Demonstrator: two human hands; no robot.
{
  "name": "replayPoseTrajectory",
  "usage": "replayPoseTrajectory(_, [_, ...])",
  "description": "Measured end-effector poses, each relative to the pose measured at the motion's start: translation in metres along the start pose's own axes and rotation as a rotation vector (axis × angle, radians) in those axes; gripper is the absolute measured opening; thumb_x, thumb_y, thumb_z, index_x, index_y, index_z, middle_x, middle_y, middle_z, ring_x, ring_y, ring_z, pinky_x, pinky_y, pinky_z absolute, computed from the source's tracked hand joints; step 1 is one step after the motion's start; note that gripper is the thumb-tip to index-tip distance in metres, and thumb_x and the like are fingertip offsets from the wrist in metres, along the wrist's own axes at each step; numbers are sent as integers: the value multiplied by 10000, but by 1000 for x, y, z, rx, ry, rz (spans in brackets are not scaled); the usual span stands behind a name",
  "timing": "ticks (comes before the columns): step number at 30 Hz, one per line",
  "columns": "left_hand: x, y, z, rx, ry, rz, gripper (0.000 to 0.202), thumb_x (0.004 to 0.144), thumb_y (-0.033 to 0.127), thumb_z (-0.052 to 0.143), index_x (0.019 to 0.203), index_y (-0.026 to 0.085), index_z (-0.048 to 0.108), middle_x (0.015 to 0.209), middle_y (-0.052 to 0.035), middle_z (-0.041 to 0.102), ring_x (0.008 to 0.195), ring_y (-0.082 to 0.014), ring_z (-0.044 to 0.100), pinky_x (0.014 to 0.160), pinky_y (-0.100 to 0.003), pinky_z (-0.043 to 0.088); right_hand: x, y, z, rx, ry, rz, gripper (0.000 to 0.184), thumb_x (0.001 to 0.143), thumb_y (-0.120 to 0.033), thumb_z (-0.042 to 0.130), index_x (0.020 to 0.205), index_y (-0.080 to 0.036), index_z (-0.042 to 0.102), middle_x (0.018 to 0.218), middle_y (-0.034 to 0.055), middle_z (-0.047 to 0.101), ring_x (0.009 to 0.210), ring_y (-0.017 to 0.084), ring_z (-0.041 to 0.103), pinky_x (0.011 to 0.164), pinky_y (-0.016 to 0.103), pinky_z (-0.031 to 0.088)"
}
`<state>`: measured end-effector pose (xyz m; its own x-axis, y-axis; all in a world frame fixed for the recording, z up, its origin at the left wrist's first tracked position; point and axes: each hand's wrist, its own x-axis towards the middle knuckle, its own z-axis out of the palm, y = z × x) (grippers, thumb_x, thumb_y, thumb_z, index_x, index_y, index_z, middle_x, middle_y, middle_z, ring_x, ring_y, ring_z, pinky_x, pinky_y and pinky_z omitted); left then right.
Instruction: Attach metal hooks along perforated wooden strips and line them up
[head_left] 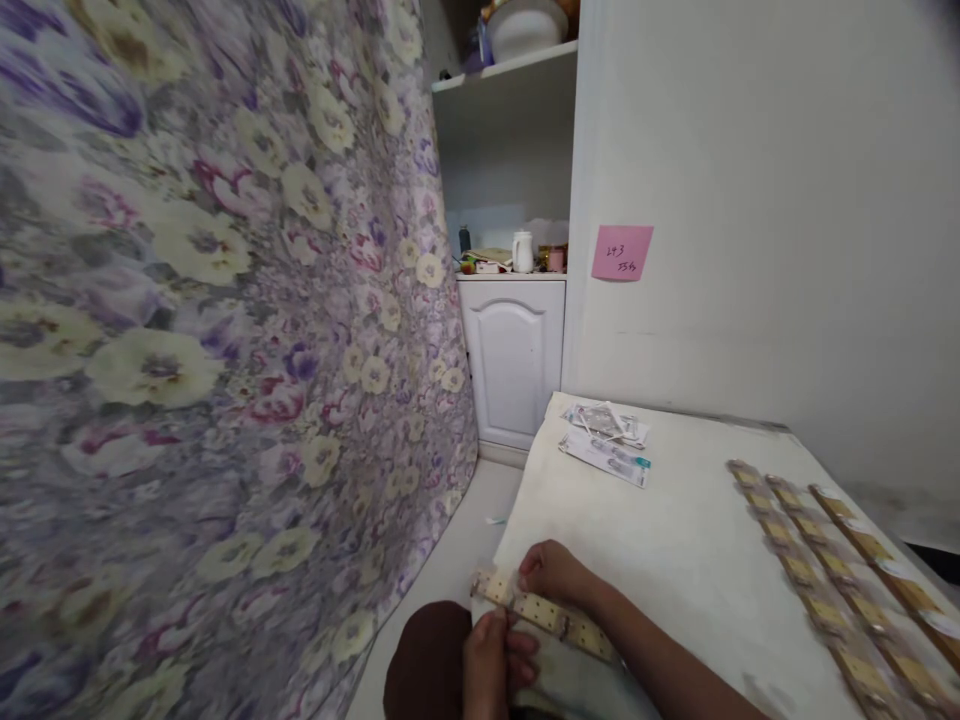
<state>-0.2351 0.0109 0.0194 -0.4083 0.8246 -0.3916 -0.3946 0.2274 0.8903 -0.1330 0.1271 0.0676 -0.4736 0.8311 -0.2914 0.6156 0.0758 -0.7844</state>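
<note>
Over the table point(667, 560), at its left edge, strip point(537, 610) is being held, long axis running far-left to near-right. Near side is being pinched by left hand point(492, 655); far side is being met by curled right hand point(556, 575), grip unclear.

held strip point(538, 610) 1; laid strips point(795, 568) 3; hands point(561, 573) 2; pink note point(622, 253) 1; curtain point(247, 300) 1
</note>
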Motion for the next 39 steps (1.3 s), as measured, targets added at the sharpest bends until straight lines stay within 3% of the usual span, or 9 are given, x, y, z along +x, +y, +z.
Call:
replayPoseTrajectory(4, [2, -1, 2, 21, -18, 17, 402, 703, 572, 558, 730, 175, 503, 471, 6, 633, 288, -75, 450, 340, -177, 280, 4, 1, 5, -17, 42, 27, 74, 601, -147, 658, 668, -142, 690, 626, -1, 677, 634, 118, 582, 548, 187, 378])
replayPoseTrajectory(11, [4, 0, 2, 39, -42, 53, 384, 696, 553, 587, 690, 178, 503, 469, 22, 624, 264, -57, 415, 326, -173, 256, 9, 0, 7, -24, 39, 96, 89, 575, -109, 621, 641, -153, 662, 534, -18, 631, 499, 95, 528, 470, 181, 362])
replayPoseTrajectory(18, [7, -4, 1, 49, -8, 97, 424, 657, 599, 594, 659, 182, 516, 447, 23, 613, 256, -63, 402, 331, -193, 309, 7, 0, 9, -82, 83, 79, 62, 583, -142, 623, 631, -158, 658, 627, 15, 685, 596, 118, 583, 498, 187, 357])
replayPoseTrajectory(25, [4, -1, 4, 112, 2, 95, 446, 649, 632, 562, 645, 191, 501, 434, 28, 603, 254, -70, 404, 328, -201, 277, 5, -1, 9, -135, 121, 59, 79, 581, -134, 614, 639, -156, 662, 678, 38, 704, 634, 134, 596, 518, 196, 353])
replayPoseTrajectory(39, [1, 1, 6, 142, 9, 102, 426, 663, 610, 550, 616, 189, 507, 445, 17, 614, 254, -70, 394, 334, -211, 268, 12, 10, 11, -89, 66, 71, 70, 556, -139, 636, 622, -157, 650, 584, 5, 662, 561, 111, 562, 494, 187, 361])
